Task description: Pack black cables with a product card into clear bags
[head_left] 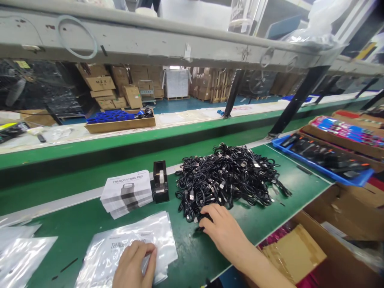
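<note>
My right hand (222,228) reaches into the near edge of a big pile of coiled black cables (228,178) on the green table, its fingers curled around one coil at the pile's foot. My left hand (135,266) rests, fingers bent and pressed down, on a stack of clear plastic bags (117,248) printed "THUNDER TRAIL PRO". A fanned stack of white leaflets (127,193) with the same title lies behind the bags. A small black tape dispenser (160,186) stands between the leaflets and the cables.
A blue tray (357,180) of black devices sits at the right, with open cardboard boxes (345,224) below the table's edge. More clear bags (18,252) lie at the far left. A cardboard tray of blue parts (120,120) rests on the far bench.
</note>
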{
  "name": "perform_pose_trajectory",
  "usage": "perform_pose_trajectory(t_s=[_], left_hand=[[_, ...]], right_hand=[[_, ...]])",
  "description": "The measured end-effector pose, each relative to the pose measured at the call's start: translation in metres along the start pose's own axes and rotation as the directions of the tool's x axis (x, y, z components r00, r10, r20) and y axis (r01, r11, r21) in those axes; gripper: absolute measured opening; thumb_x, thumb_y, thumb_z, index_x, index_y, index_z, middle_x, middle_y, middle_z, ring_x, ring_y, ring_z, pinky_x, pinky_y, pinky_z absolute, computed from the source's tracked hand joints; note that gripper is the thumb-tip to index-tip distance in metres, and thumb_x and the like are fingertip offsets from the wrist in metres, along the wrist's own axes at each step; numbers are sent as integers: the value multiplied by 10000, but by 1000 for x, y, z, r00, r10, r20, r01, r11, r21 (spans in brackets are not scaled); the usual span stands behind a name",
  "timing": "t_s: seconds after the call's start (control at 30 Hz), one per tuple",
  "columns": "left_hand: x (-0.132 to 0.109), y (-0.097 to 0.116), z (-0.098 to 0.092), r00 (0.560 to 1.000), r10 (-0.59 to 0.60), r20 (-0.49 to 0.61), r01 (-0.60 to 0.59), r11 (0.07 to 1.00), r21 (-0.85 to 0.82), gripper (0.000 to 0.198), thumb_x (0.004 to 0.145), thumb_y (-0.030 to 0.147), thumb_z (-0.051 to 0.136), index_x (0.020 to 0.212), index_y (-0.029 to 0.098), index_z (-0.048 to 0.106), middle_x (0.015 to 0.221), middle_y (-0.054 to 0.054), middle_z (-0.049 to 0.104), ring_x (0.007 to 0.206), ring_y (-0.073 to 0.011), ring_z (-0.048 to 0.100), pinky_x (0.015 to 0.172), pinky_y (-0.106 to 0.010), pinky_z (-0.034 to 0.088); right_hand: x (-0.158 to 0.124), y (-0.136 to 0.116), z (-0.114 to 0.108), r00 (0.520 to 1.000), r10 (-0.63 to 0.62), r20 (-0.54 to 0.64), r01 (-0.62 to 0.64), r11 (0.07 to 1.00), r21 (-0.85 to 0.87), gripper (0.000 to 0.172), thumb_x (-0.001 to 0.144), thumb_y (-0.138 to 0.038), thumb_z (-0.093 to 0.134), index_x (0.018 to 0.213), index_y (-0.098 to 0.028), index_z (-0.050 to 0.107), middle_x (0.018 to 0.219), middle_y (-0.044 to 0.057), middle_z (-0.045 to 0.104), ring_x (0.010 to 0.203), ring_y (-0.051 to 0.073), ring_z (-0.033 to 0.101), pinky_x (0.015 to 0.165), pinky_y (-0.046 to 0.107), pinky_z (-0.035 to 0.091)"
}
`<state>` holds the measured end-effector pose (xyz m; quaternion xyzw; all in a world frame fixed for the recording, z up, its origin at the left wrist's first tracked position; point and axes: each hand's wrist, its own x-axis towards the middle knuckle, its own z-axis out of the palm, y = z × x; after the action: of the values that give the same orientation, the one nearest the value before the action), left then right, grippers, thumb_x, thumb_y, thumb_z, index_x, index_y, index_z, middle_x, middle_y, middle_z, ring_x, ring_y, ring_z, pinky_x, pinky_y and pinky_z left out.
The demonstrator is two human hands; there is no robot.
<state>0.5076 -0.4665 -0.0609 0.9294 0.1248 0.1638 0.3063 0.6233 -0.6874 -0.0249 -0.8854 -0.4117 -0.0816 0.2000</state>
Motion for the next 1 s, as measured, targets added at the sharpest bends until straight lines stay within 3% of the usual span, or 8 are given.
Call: perform_pose_trajectory(t_s=[0.07, 0.13, 0.23, 0.43, 0.57, 0.73, 0.87, 1.0], left_hand=[[2, 0, -3, 999, -5, 53, 4, 1000, 3, 204, 783, 416, 469, 731, 260, 588, 717, 2, 598, 729, -186, 580, 663, -293, 464], [3, 1, -6, 995, -6, 102, 7, 1000, -8, 187, 770, 409, 496, 734, 253, 592, 709, 3, 608, 707, -174, 594, 641, -268, 484], [3, 1, -9, 993, -62, 100, 68, 996, -58, 196, 767, 409, 499, 726, 239, 588, 702, 2, 603, 684, -168, 595, 628, -261, 486], [1, 3, -7, 963, -268, 36, 266, 916, -302, 226, 743, 450, 519, 751, 228, 560, 711, 21, 567, 641, -152, 541, 638, -263, 428], [-1, 6, -3, 957, -290, 16, 268, 859, -437, 190, 732, 422, 550, 735, 233, 552, 723, 30, 542, 677, -144, 526, 659, -243, 400], [2, 7, -10, 980, -200, 7, 184, 885, -428, 164, 731, 387, 561, 721, 223, 557, 746, 9, 538, 708, -149, 532, 668, -238, 420], [15, 14, -36, 975, -200, -94, 144, 896, -420, 175, 718, 400, 571, 725, 226, 563, 761, 9, 544, 718, -144, 525, 656, -222, 427], [29, 28, -72, 920, -341, -191, 203, 835, -512, 227, 687, 445, 587, 735, 226, 553, 760, 27, 538, 708, -130, 517, 657, -208, 428]], right_hand=[[7, -16, 8, 993, 112, -22, -97, 929, 358, 106, 850, -138, 401, 897, -191, 480, 926, 57, 564, 900, 185, 524, 759, 340, 434], [16, -35, 17, 959, 239, 150, -276, 684, 675, 155, 901, -239, 301, 1000, -199, 413, 812, 14, 562, 698, 129, 563, 616, 263, 464], [26, -56, 29, 895, 188, 404, -445, 447, 776, 234, 899, -305, 282, 1023, -201, 451, 734, -20, 511, 492, 83, 497, 423, 188, 392], [23, -63, 32, 911, 153, 383, -381, 666, 641, 211, 745, -151, 513, 921, -202, 617, 861, 29, 565, 894, 176, 535, 822, 273, 389], [25, -65, 27, 923, 203, 328, -373, 686, 625, 188, 788, -200, 487, 869, -211, 657, 829, 32, 559, 831, 159, 546, 776, 251, 404], [38, -78, 23, 950, 111, 292, -291, 652, 701, 396, 799, -173, 453, 1194, -182, 462, 965, 62, 593, 858, 157, 569, 793, 255, 417], [61, -94, 8, 954, 75, 291, -274, 610, 743, 285, 834, -289, 451, 1086, -168, 506, 931, 51, 657, 878, 174, 595, 766, 257, 421], [99, -111, -23, 938, -210, 275, -13, 773, 634, 347, 820, -448, 451, 986, -174, 583, 827, 38, 680, 782, 178, 610, 644, 239, 415]])
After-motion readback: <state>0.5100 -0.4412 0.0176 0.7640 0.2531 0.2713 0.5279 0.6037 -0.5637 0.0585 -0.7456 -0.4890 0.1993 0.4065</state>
